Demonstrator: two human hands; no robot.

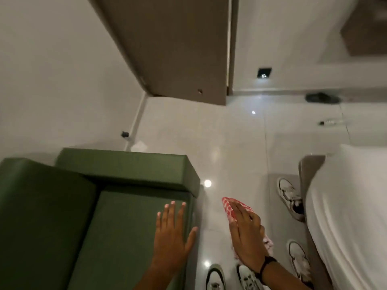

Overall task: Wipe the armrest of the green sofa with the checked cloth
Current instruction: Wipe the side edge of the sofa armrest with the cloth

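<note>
The green sofa (48, 216) fills the lower left. Its boxy armrest (129, 166) runs across the far end of the seat cushion. My left hand (172, 231) lies flat with spread fingers on the seat's front right corner, a little short of the armrest. My right hand (248, 233) hovers over the floor to the right of the sofa, fingers straight, holding the red-and-white checked cloth (229, 209) against its palm. The cloth sticks out past the fingertips and below the hand. It does not touch the sofa.
Glossy white floor tiles (230, 143) stretch ahead. A brown door (173, 49) stands open at the wall. A bed with white bedding (347, 206) lies at the right, with white sneakers (290, 197) beside it. My own shoes (215, 277) show at the bottom. A dark slipper (322, 98) lies far right.
</note>
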